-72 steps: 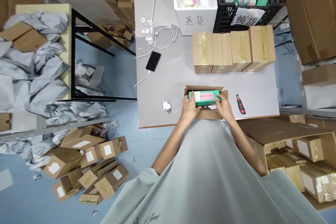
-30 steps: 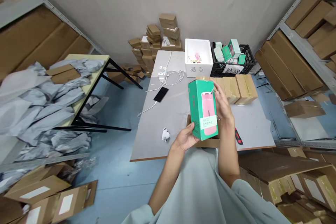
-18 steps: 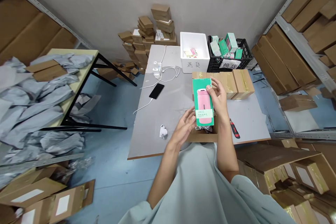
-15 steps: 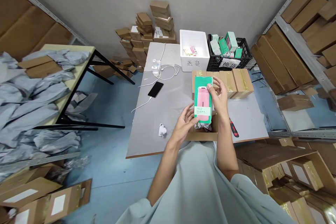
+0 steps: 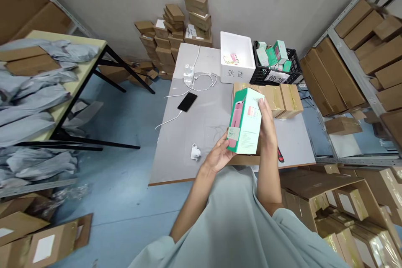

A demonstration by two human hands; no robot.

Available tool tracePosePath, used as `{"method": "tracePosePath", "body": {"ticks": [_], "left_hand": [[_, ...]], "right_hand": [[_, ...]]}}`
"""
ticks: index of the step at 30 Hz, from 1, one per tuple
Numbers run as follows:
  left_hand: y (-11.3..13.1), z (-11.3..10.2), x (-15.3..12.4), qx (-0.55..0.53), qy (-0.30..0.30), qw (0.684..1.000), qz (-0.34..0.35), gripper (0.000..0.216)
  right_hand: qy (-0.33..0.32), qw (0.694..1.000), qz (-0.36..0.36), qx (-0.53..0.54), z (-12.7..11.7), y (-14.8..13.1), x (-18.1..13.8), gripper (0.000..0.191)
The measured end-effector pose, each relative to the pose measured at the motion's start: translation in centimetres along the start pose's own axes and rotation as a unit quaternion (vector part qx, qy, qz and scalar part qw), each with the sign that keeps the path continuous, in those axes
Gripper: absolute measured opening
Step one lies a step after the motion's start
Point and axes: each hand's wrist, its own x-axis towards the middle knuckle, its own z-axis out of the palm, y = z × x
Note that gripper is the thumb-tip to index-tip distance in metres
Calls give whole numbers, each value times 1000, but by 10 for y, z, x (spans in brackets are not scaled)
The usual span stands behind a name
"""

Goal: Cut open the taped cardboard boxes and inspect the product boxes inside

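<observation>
One product box [image 5: 249,127], green with a pink bottle-like item printed on it, is held tilted in both hands, above the near edge of the table [image 5: 176,150]. Its lower left corner is gripped by the left hand [image 5: 218,155], thumb in front; its right edge is held by the right hand [image 5: 266,121].

Done, as judged: product box lifted clear of the one open cardboard box [image 5: 245,160] just below, whose inside is mostly hidden. Left: product box not yet set down; taped cartons not opened.

Counts, moving out: one red-and-black utility knife [image 5: 280,155], partly covered by the right forearm. Four taped cartons [image 5: 290,100] lined up behind, leftmost partly blocked. One crumpled white scrap [image 5: 195,152], one smartphone [image 5: 187,102] with a charging cable [image 5: 168,120] plugged in, one white power strip [image 5: 189,74]. At the far edge, one white bin [image 5: 237,76] with paper inserts inside, and one black crate [image 5: 258,76], touched or nearly touched by it, heaped with small boxes [image 5: 280,51]; heap not countable, several overlapped.
</observation>
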Motion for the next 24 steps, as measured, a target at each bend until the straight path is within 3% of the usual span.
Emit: {"method": "tracePosePath", "body": {"ticks": [4, 10, 17, 24], "left_hand": [[9, -9, -9, -12, 1, 1000, -8, 78], [17, -19, -22, 52, 35, 994, 89, 78], [20, -33, -34, 67, 83, 992, 65, 67], [29, -47, -39, -53, 61, 997, 11, 62]], "right_hand": [[10, 1000, -18, 18, 17, 6, -6, 71], [64, 988, -97, -105, 36, 16, -11, 65], [60, 987, -71, -128, 58, 33, -17, 78], [47, 994, -37, -87, 59, 32, -24, 86]]}}
